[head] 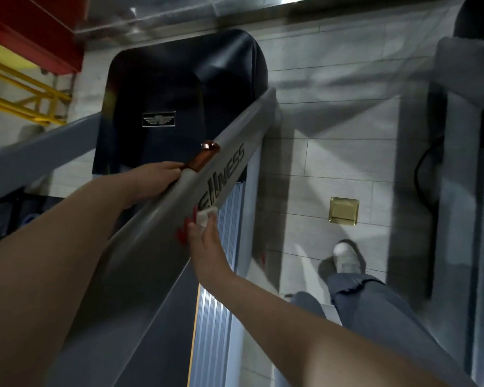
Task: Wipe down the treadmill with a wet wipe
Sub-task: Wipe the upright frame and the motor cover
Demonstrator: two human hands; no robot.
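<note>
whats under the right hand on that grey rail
A white wet wipe sits between the right hand and the grey rail, over its lettering. Only the wipe's top edge shows; the hand hides the rest, along with some letters.

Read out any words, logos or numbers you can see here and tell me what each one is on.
"NESS": large dark letters on the grey side rail of the treadmill; the letters before them are blurred and partly covered by the wet wipe.
Winged emblem plate on the black motor cover: too small to read.
No numbers visible.
</note>
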